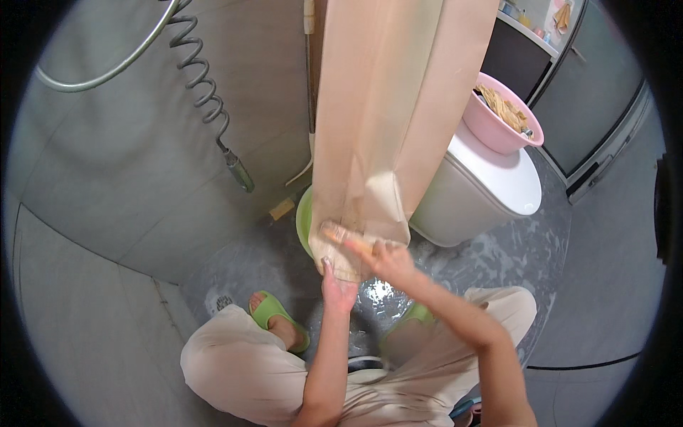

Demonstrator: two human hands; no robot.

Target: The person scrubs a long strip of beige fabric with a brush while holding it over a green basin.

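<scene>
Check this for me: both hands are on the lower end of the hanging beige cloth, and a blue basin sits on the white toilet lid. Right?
Not quite. The basin on the white toilet lid is pink, not blue, as the head view shows. The rest holds: the left hand and the right hand are both on the lower end of the hanging beige cloth.

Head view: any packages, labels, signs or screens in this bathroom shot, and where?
No labels, signs or screens can be made out.
Small containers: on the shelf at top right, too small and blurred to tell whether they are packages.
Peach curtain: plain, unprinted, its hem gripped by the left hand and right hand.
</scene>
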